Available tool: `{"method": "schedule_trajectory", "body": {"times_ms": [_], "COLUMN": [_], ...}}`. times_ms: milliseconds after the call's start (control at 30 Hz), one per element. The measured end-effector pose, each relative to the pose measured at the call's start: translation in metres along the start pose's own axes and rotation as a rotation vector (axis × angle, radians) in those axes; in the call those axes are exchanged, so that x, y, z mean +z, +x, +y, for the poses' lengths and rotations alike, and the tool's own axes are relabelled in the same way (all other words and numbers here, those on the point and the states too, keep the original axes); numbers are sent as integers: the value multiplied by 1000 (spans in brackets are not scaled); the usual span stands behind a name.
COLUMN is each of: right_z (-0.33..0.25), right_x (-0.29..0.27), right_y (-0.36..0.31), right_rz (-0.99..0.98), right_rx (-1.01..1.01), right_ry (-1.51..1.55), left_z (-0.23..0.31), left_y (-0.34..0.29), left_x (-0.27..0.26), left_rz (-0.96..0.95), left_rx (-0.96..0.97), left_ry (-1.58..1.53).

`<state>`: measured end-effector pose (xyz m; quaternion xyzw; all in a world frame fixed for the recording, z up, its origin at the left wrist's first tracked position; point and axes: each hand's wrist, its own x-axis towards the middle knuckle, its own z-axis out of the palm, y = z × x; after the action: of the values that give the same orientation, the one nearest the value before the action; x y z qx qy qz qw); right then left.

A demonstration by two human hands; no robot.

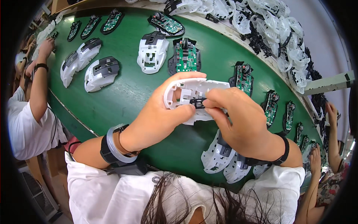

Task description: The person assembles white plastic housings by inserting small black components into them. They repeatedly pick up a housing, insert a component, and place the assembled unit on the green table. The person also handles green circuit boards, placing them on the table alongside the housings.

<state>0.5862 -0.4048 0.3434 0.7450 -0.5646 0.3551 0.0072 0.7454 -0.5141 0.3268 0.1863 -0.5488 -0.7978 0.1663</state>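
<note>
In front of me a white computer mouse top shell (186, 87) is held up with its hollow inner side showing. My left hand (158, 106) is closed round the shell's left end, the thumb on its near side. A small black plastic part (197, 102) lies against the inside of the shell. My right hand (242, 117) pinches that part's right end between thumb and fingers; whether it is seated in the shell cannot be seen. Just beyond the shell sits a mouse base with a green circuit board (186, 56).
White and grey mouse shells (152, 53) stand on the green table (123, 100), with others (219, 155) by my right forearm. Circuit-board bases (243, 78) line the far and right sides. White shells and black parts (274, 28) heap along the back. Co-workers' arms (39, 86) show left and right.
</note>
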Motion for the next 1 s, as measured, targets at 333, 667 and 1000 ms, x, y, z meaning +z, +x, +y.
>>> {"method": "schedule_trajectory", "body": {"times_ms": [333,667,1000], "right_z": [-7,-7,-18], "right_x": [10,5,3], "right_y": [-4,-1,4], "right_rz": [35,29,-36], "right_rx": [42,37,69], "right_ry": [-57,-115,-168], "left_z": [-1,0,3], "left_y": [-3,-7,-9], "left_x": [2,6,6], "left_rz": [61,67,89], "left_rx": [10,29,31], "left_ry": [128,53,43]}}
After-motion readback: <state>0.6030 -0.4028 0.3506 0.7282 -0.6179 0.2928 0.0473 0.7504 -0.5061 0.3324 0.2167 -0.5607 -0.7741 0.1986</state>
